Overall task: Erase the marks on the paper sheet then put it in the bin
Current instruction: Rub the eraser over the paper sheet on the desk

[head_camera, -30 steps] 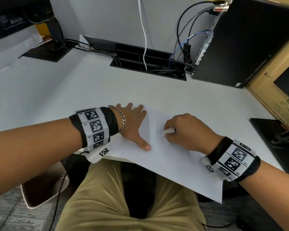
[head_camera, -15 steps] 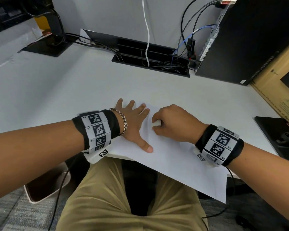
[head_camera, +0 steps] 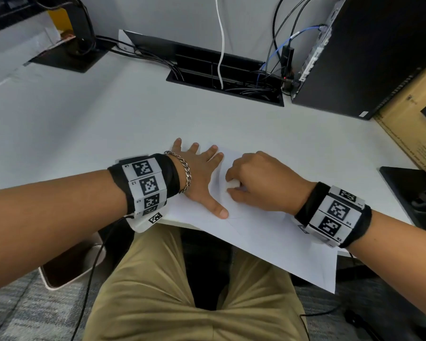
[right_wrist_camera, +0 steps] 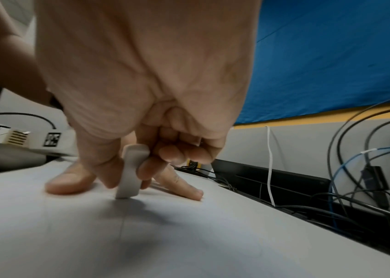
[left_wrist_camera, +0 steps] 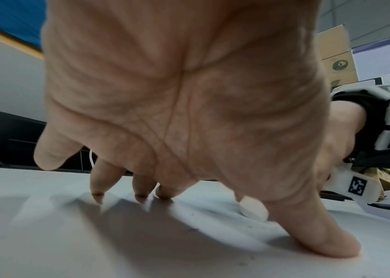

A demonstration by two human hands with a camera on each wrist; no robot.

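Evidently, you were mid-erasure. Your left hand (head_camera: 199,178) lay flat with straight, spread fingers (left_wrist_camera: 98,180), pressing the paper sheet (head_camera: 263,232) onto the white surface (head_camera: 89,124). Your right hand (head_camera: 263,183) had its fingers curled round a small white eraser (right_wrist_camera: 130,171), pinched between thumb and fingertips, its lower end touching the sheet just beside your left thumb.

The sheet lay at the near edge of the surface, its near corner hanging past that edge above your lap. Faint pencil lines showed near your left thumb; small dark specks showed under the left palm.

Assessment: the step was best done with short strokes running away from the holding hand, so that the paper stayed taut rather than buckling. The hold-down hand belonged close to the eraser, as it was. The overhanging part had no support, and rubbing there risked creasing or tearing; in my judgement it needed sliding onto the surface first.

Open room lay ahead and to the left. A cable slot (head_camera: 226,77) and a black computer case (head_camera: 369,57) stood well apart at the far side. A container (head_camera: 67,264) stood on the floor to your left; whether it was the bin, I cannot tell.
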